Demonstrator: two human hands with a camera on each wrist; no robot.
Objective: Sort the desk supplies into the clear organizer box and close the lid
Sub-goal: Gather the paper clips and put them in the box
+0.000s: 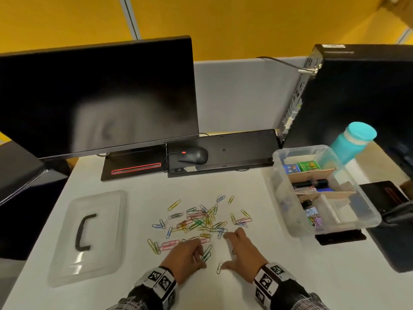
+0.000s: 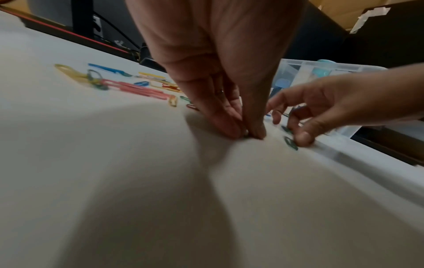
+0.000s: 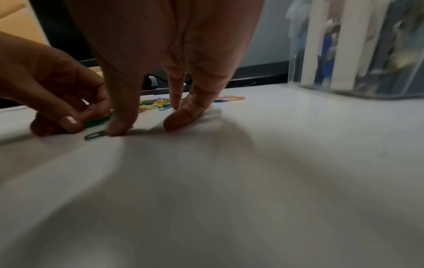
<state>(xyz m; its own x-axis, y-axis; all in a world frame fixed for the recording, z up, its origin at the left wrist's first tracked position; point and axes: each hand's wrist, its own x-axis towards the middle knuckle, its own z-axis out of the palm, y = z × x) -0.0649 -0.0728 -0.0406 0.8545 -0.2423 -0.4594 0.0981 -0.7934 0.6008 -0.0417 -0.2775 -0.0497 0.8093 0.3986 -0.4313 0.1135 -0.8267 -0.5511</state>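
Observation:
Several coloured paper clips (image 1: 201,220) lie scattered mid-desk. My left hand (image 1: 200,257) pinches green paper clips (image 1: 206,256) against the desk near the front; the left wrist view shows its fingertips (image 2: 234,128) pressed together on the surface. My right hand (image 1: 232,251) lies beside it with fingers spread and straight, its thumb (image 3: 119,127) pressing on one loose clip (image 3: 94,135). The clear organizer box (image 1: 279,182) stands open at the right, with cardboard dividers and small supplies inside. Its clear lid (image 1: 89,238), which has a black handle, lies flat at the left.
A dark monitor (image 1: 96,97) stands at the back left. A mouse (image 1: 193,154) rests on a black keyboard (image 1: 234,151) behind the clips. A black computer tower (image 1: 357,97) and a teal bottle (image 1: 353,139) stand behind the box. A black device (image 1: 384,195) sits at the right edge.

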